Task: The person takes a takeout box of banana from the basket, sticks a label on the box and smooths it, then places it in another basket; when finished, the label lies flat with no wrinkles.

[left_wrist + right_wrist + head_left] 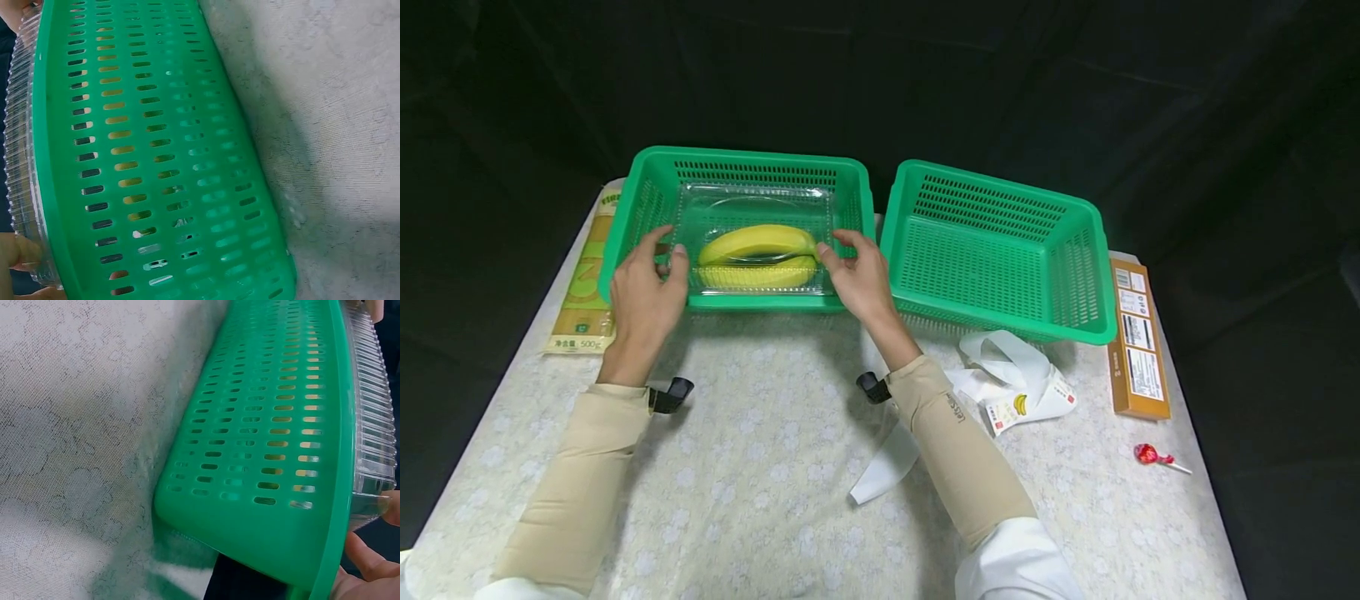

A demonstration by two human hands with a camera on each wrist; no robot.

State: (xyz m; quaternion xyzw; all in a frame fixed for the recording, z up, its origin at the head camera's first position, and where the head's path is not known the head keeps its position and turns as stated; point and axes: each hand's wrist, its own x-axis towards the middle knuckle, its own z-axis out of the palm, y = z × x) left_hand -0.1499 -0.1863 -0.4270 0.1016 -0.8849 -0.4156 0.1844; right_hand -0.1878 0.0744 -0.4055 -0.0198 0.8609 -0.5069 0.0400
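A clear plastic box (pixel 760 208) with ribbed sides sits at the top of the left green basket (pixel 737 157). Yellow bananas (pixel 760 240) show through the clear plastic. At the box's left end, my left hand (pixel 649 283) pinches the edge between thumb and fingers. My right hand (pixel 859 275) holds the right end the same way, its thumb on the near corner. Both wrist views show the ribbed plastic wall (pixel 22 137) standing above the basket's rim, with fingertips (pixel 369 553) at its end. The box's underside is hidden by the basket.
A second green basket (pixel 992 312) stands to the right. A green and tan packet (pixel 583 283) marked 500g lies left of the baskets. An orange-brown carton (pixel 1138 342), a lollipop (pixel 1147 453) and a white ribbon-like strip with a banana-printed pack (pixel 1030 407) lie at right.
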